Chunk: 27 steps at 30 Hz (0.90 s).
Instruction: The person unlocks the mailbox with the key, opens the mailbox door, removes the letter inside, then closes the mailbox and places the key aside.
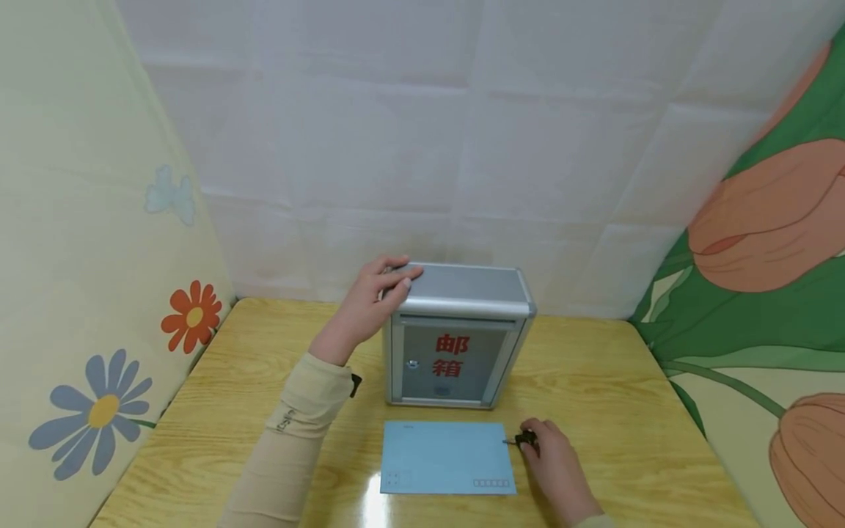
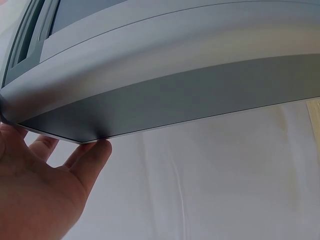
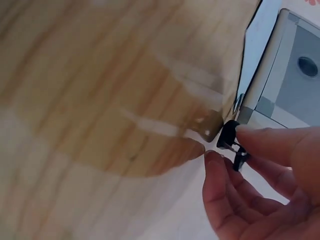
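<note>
A grey metal mailbox (image 1: pixel 457 334) with red characters on its front window stands upright on the table. Its small round lock (image 1: pixel 412 364) is at the window's left. My left hand (image 1: pixel 370 301) rests on the top left corner of the box, fingers extended over the lid; the left wrist view shows this hand (image 2: pixel 55 175) touching the box edge. Between thumb and fingers, my right hand (image 1: pixel 554 466) pinches keys (image 3: pixel 230 135) with black heads, a metal blade pointing left. A light blue envelope (image 1: pixel 447 458) lies flat before the mailbox, its right edge by the key tip.
The wood-grain table (image 1: pixel 594 381) extends on both sides of the mailbox. Behind it hangs a creased white cloth (image 1: pixel 409 147). Flower-printed sheets (image 1: pixel 99 293) bound the left side, and a tulip print (image 1: pixel 759 220) the right.
</note>
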Available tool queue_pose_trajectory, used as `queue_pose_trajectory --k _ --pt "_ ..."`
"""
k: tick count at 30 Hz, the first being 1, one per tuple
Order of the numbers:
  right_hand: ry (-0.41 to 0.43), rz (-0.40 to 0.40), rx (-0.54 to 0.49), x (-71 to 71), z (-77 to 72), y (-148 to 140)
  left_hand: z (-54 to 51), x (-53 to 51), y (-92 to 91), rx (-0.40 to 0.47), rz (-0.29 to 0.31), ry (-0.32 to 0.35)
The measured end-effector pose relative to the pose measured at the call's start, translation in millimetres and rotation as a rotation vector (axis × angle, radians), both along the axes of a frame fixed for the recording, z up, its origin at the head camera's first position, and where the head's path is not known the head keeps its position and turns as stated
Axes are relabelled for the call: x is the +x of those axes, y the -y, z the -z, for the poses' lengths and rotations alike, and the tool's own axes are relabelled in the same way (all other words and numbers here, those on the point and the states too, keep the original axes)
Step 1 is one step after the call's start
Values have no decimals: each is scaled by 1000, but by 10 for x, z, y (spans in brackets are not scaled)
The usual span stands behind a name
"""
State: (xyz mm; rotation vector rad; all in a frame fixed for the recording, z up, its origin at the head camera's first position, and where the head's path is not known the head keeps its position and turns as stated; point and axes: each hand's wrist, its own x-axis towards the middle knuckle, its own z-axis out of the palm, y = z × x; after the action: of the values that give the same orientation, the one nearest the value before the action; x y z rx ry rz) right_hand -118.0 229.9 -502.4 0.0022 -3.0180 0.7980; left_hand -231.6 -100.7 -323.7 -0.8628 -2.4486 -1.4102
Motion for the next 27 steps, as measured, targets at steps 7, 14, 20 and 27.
queue_pose_trajectory --k 7,14,20,27 --pt "69 22 124 2 -30 -24 6 -5 -2 -8 1 -8" --pt "85 28 147 16 -30 -35 4 -2 1 -17 -3 -9" --pt "112 31 146 12 -23 -41 10 0 -5 -27 -8 -1" --pt "101 48 133 42 -41 -57 39 0 -6 -34 -21 -15"
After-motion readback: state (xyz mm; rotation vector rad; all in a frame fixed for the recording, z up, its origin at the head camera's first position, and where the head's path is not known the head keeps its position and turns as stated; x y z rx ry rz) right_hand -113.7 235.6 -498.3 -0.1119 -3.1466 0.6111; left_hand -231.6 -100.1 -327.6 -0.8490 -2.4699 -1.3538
